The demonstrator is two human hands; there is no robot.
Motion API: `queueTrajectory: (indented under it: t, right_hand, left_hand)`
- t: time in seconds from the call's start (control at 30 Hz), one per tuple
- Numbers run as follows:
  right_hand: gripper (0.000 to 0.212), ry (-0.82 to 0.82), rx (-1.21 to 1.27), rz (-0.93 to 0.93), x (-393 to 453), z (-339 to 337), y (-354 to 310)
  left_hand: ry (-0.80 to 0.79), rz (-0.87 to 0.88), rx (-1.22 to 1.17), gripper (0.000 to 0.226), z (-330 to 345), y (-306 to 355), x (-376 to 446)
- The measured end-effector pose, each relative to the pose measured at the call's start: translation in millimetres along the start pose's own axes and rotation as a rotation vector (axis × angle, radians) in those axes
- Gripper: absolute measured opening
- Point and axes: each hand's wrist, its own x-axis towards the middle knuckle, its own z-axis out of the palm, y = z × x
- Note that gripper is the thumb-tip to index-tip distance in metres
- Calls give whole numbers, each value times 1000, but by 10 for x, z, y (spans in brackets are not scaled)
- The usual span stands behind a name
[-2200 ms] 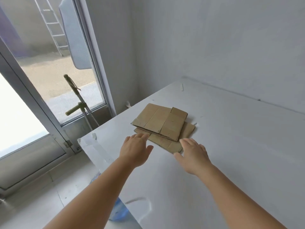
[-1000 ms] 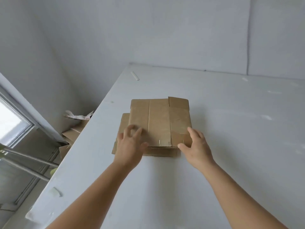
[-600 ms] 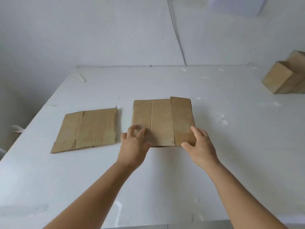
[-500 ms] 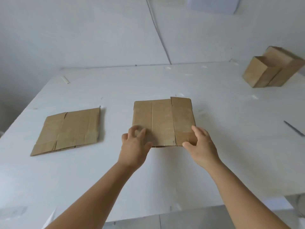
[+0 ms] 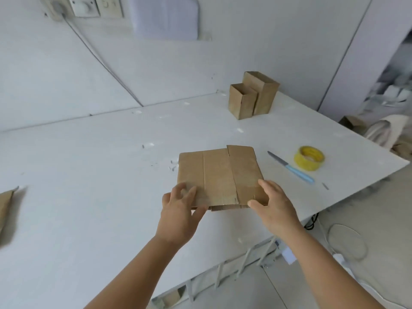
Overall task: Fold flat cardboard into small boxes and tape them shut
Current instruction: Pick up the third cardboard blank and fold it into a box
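Cardboard sheet (image 5: pixel 219 177), both hands gripping near edge

Wall sockets (image 5: pixel 85 6), floor cable (image 5: pixel 346 239), white table (image 5: pixel 89 197)

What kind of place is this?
Probably a small packing workroom: a plain white table with flat cardboard, two folded boxes, yellow tape and a knife.
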Motion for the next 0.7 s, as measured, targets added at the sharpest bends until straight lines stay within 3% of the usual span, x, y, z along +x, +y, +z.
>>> queueTrajectory:
  t: [0.17,0.37,0.5,0.7]
  right_hand:
    - [66,64,19,50,188,-353,352]
    - [56,173,41,72,667,-633,597]
    - [34,219,79,20,1061,-807,640]
    - [34,266,177,-50,1602,-994,606]
  left_hand:
    - [-41,63,-16,54,240,428,351]
    - [-4,100,-96,39,460,722,975]
    - [32,114,-183,26,552,884,1376]
    - [73,51,-347,16,469,1185,1836]
